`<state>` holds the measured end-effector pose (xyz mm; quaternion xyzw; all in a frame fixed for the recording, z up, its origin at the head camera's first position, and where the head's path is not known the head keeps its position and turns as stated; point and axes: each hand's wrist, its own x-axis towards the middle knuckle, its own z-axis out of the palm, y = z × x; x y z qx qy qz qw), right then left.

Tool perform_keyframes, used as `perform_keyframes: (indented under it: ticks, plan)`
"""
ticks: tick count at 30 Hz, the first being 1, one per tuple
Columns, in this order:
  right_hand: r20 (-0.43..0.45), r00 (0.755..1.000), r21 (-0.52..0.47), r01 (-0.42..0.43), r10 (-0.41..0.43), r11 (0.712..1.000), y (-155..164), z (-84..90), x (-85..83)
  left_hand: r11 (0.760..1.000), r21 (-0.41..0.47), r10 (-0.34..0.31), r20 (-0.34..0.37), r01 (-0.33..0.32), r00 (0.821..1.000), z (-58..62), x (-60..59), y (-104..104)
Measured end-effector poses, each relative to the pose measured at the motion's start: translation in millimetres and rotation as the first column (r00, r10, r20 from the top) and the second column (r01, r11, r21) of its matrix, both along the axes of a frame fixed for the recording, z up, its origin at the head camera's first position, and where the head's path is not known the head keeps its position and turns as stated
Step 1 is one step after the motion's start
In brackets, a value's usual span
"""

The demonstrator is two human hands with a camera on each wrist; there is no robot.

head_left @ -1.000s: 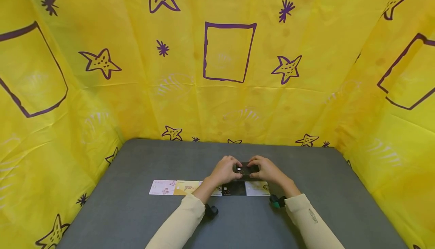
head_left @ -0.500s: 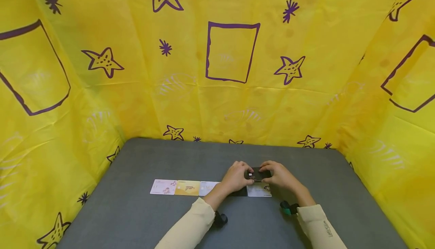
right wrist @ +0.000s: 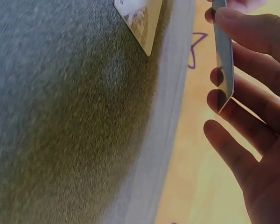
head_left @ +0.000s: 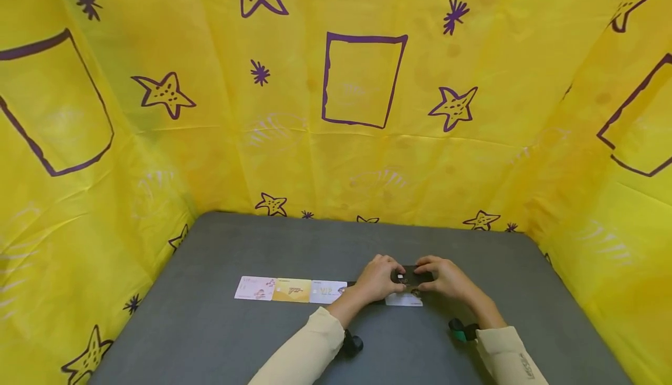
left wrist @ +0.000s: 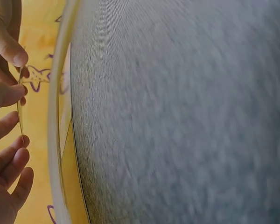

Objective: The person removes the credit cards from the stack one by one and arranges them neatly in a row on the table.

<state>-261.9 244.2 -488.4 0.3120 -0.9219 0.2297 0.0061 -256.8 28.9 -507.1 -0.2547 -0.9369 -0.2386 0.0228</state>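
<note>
Both hands hold a black VIP card [head_left: 412, 277] up over the right end of a row of cards. My left hand [head_left: 379, 280] pinches its left end and my right hand [head_left: 446, 277] its right end, thumbs on the near edge. Seen edge-on in the right wrist view, the card [right wrist: 224, 60] is clear of the table. The row holds a pink card [head_left: 254, 288], a yellow card [head_left: 291, 290], a whitish VIP card [head_left: 326, 291], a dark card mostly hidden by my left hand, and a pale card [head_left: 403, 300] partly covered by the held one.
The row lies on a grey cloth-topped table [head_left: 220, 338]. Yellow fabric [head_left: 362, 169] with purple starfish drawings surrounds the table's back and sides. Dark straps [head_left: 462, 331] are around both wrists.
Both hands have carried the black card rightward and nearer to the person, from above the dark card in the row to above the pale card at the right end.
</note>
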Motion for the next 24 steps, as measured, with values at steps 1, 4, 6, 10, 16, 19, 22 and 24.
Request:
perform_keyframes:
  ticks: [1,4,6,10,16,19,22,24]
  plan:
    - [0.0,1.0,-0.002,0.003,-0.003,1.0,2,0.4,0.8,1.0,-0.005,-0.003,-0.001,0.003,1.0,1.1,0.1,2]
    - [0.001,1.0,-0.008,0.018,-0.018,1.0,9,2.5,2.7,1.0,-0.008,-0.011,-0.006,0.011,1.0,3.1,-0.7,8]
    - [0.0,1.0,-0.015,0.02,-0.02,1.0,12,3.9,3.5,1.0,-0.013,-0.01,-0.009,0.01,1.0,4.3,-1.1,12]
    - [-0.014,0.999,-0.034,0.043,-0.044,0.998,20,4.1,6.0,1.0,-0.014,-0.018,-0.01,0.017,1.0,3.5,-1.6,20]
    - [-0.003,0.996,-0.047,0.084,-0.084,0.995,28,2.4,10.2,0.999,-0.011,-0.04,0.002,0.04,0.999,1.1,-0.2,27]
    - [0.002,0.997,-0.044,0.082,-0.082,0.996,32,0.1,12.2,0.999,-0.016,-0.047,0.015,0.047,0.999,-0.7,1.4,30]
    - [0.013,0.995,-0.033,0.097,-0.097,0.995,35,-3.2,14.7,0.998,-0.023,-0.055,0.017,0.055,0.998,-3.4,3.0,33]
    - [0.029,0.993,-0.027,0.114,-0.113,0.993,38,-5.9,16.5,0.998,-0.032,-0.055,0.011,0.055,0.998,-5.7,4.2,35]
